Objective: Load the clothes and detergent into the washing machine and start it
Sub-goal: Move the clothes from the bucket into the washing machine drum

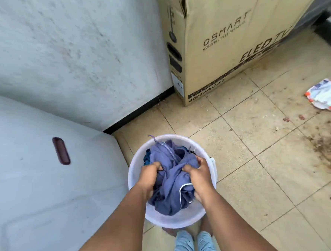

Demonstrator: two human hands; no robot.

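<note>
Clothes (172, 181): crumpled blue-purple fabric with white piping, bunched in a white bucket (134, 187) at lower centre of frame. Left hand (151, 176) and right hand (196, 174) each gripped the fabric, fingers curled in. Washing machine (38, 181) stood at lower left; cardboard box (232, 34) upper right.

A crumpled bundle of blue-purple clothes (172, 175) is sitting in a round white bucket (134, 177) that is standing upright on the tiled floor. The white washing machine (39, 191), lid closed, is standing just left of the bucket.
</note>
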